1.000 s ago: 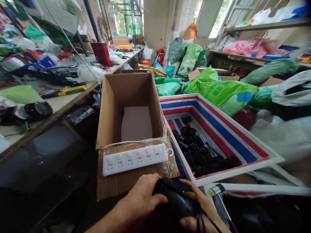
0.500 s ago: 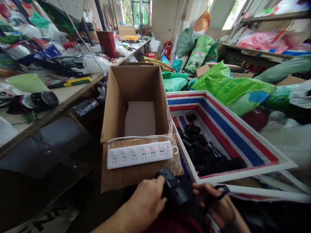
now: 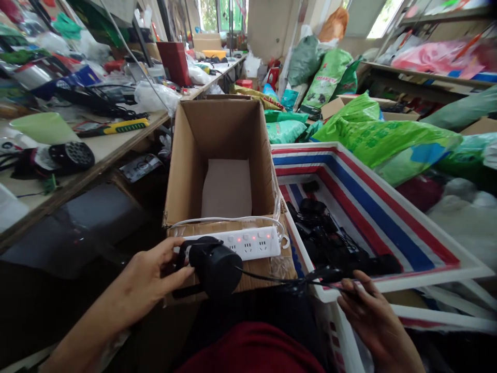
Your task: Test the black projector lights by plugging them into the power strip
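My left hand [image 3: 161,272] is closed on the left end of a black corded device [image 3: 219,269] with a thick rounded body; its exact kind I cannot make out. The device is in front of a white power strip [image 3: 258,244] and hides the strip's left part. Several red lights glow on the strip, which lies on a cardboard flap. From the device a thin black cord [image 3: 267,278] runs right to a bunched section. My right hand [image 3: 370,311] pinches the cord beside the front rim of a striped bin.
Behind the power strip stands an open cardboard box [image 3: 180,171] with a pale sheet inside. The striped bin [image 3: 392,207] at right holds a heap of black corded items [image 3: 330,233]. A cluttered workbench [image 3: 116,147] runs along the left; green bags [image 3: 388,132] lie behind the bin.
The black device has moved left and up in front of the power strip. My hands have moved apart, and the cord now stretches between them. The view has shifted slightly.
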{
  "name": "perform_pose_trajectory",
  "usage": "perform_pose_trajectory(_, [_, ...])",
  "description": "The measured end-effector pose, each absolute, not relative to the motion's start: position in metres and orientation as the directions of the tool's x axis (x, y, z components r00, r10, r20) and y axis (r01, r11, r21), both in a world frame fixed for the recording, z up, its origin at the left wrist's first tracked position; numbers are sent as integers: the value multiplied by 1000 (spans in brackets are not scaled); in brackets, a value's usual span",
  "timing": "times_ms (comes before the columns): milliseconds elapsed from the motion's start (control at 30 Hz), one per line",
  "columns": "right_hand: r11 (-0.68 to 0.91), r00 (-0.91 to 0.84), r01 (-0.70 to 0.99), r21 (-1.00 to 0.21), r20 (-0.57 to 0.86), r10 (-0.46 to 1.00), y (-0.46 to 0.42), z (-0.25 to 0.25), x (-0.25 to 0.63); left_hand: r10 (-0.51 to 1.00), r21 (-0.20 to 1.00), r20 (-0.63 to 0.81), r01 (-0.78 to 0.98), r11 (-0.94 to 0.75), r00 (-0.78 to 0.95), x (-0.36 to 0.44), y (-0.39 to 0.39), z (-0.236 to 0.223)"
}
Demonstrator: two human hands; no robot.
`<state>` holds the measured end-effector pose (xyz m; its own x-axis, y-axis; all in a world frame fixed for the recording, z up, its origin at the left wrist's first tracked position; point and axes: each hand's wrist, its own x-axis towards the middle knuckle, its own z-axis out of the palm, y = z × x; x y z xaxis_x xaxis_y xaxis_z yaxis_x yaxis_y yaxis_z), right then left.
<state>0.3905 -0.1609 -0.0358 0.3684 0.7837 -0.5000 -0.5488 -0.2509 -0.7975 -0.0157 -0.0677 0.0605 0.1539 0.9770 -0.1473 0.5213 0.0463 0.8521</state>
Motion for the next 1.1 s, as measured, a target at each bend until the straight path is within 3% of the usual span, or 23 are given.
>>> perform_pose_trajectory(67, [-278, 346, -221, -935, -342, 874, -154, -33, 392, 958, 847, -187, 530, 44, 218, -19, -64, 62])
perform_pose_trajectory(133, [-218, 236, 137, -966, -181, 955, -147, -29, 390, 948, 859, -202, 510, 51, 245, -19, -60, 64])
perform_pose_trajectory(233, [-56, 27, 470, -881, -49, 998, -137, -23, 379, 951, 907, -192, 414, 77, 242, -14, -55, 68])
perform_pose_trajectory(333, [199, -261, 653, -731, 30, 965, -127, -14, 359, 951, 953, -201, 272, 134, 235, -6, -50, 71])
perform_pose_trajectory(433, [299, -350, 671, -678, 66, 935, -113, -3, 339, 953, 966, -238, 146, 212, 189, 3, -44, 68])
perform_pose_trajectory(600, [90, -68, 446, -891, 66, 996, -78, 0, 313, 967, 955, -242, -158, 252, 78, 20, -27, 60])
perform_pose_trajectory(733, [153, -60, 359, -921, 140, 988, -54, -11, 298, 965, 890, -259, -380, 251, 31, 36, -13, 49])
perform_pose_trajectory(1100, [361, -231, 509, -781, 280, 932, -37, -40, 298, 955, 842, -295, -472, 262, 4, 36, -6, 19])
